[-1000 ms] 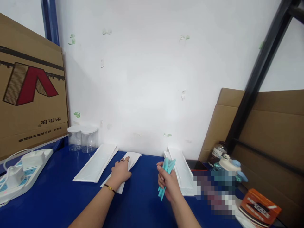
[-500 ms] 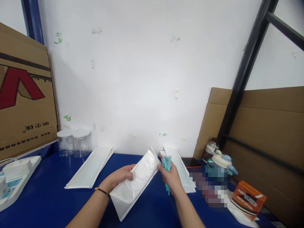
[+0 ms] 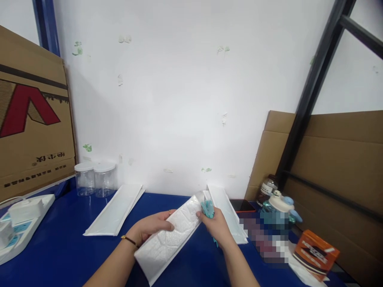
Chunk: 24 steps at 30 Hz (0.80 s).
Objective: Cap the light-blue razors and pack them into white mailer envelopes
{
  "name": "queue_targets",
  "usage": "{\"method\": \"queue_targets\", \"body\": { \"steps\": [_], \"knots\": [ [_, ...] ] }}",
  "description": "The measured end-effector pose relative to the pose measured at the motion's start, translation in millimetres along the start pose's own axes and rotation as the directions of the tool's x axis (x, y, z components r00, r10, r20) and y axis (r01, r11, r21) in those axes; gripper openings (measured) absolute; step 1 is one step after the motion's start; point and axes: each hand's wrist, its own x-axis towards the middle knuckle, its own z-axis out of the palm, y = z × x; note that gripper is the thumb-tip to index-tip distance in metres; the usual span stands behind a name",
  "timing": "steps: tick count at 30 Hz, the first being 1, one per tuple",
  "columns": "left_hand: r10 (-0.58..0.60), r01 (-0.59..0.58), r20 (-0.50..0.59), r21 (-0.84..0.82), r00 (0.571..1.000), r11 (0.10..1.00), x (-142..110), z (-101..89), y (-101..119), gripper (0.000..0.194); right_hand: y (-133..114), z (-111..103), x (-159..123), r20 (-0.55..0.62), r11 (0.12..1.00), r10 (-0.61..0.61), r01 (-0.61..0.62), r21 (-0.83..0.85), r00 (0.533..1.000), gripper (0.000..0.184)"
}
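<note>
A white, shiny padded envelope point(image 3: 172, 237) hangs tilted over the blue table. My left hand point(image 3: 154, 229) grips its left side, thumb on the front and fingers behind. At the upper right end, my right hand point(image 3: 215, 223) has its thumb against the envelope's edge. That same hand is closed around a bundle of slim teal plastic pieces point(image 3: 207, 208), whose exact kind I cannot make out. Flat white envelopes point(image 3: 115, 213) lie beyond my left hand. Similar white envelopes point(image 3: 226, 211) lie behind my right hand, partly hidden by it.
Two clear lidded jars point(image 3: 104, 181) stand against the wall at left. A power strip point(image 3: 30, 227) lies near the left edge. At right are a phone point(image 3: 243, 205), a brown bottle point(image 3: 267, 189), a teal bottle point(image 3: 278, 207) and an orange box point(image 3: 316, 254). Cardboard point(image 3: 341, 159) leans behind them.
The padded envelope has moved slightly down and left, its far end now lower. My right thumb has shifted a little left and down along with the teal pieces. The view has turned slightly.
</note>
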Motion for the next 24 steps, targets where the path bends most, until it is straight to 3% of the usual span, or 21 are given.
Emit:
{"method": "queue_targets", "body": {
  "steps": [4,6,10,16,19,22,24],
  "knots": [
    [-0.043,0.092,0.224,-0.214,0.974,0.972,3,18.6,-9,0.072,-15,2,-9,0.102,0.994,-0.064,0.055,0.091,0.993,0.024],
    [-0.058,0.137,0.294,-0.253,0.954,0.958,6,22.9,-14,0.074,-25,0,-14,0.207,0.993,-0.096,0.08,0.085,0.974,0.023],
    [0.001,0.061,0.229,-0.262,0.973,0.963,8,18.2,-15,0.048,-37,-12,-17,0.377,0.993,-0.119,0.111,0.045,0.918,0.023],
    [0.054,-0.001,0.187,-0.27,0.981,0.963,8,12.8,-9,0.053,-32,-21,-5,0.224,0.989,0.109,-0.129,0.077,0.968,0.038],
    [0.108,-0.03,0.218,-0.33,0.97,0.943,7,15.2,-7,0.057,-42,-24,5,0.204,0.991,0.062,-0.084,0.1,0.977,0.039],
    [0.145,-0.054,0.241,-0.35,0.96,0.935,4,19.6,-4,0.058,-67,-31,14,0.135,0.953,0.03,-0.07,0.296,0.99,0.036],
    [0.171,-0.091,0.22,-0.335,0.96,0.938,4,22.4,-3,0.056,-91,-35,18,0.096,0.827,0.008,-0.061,0.558,0.995,0.029]
  ]
}}
